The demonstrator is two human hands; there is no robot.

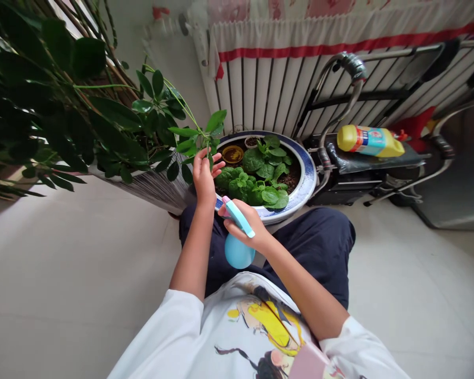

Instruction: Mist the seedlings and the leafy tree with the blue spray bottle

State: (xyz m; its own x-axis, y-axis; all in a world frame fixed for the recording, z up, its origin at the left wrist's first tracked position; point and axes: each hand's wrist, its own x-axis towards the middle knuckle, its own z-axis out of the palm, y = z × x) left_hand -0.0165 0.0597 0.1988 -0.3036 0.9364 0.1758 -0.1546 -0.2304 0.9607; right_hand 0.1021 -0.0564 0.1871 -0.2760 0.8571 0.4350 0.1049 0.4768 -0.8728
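My right hand is closed round the neck of a light blue spray bottle with a blue and pink trigger head, held above my lap. My left hand reaches forward with its fingers loosely spread, touching the green leaves at the tip of a long stem from the big leafy plant on the left. Just beyond both hands stands a round blue-and-white planter filled with small leafy greens.
A white radiator with a red-striped cloth over it lines the back wall. To the right stands a wheeled metal frame with a dark seat carrying a lying yellow bottle. Pale floor tiles spread on both sides.
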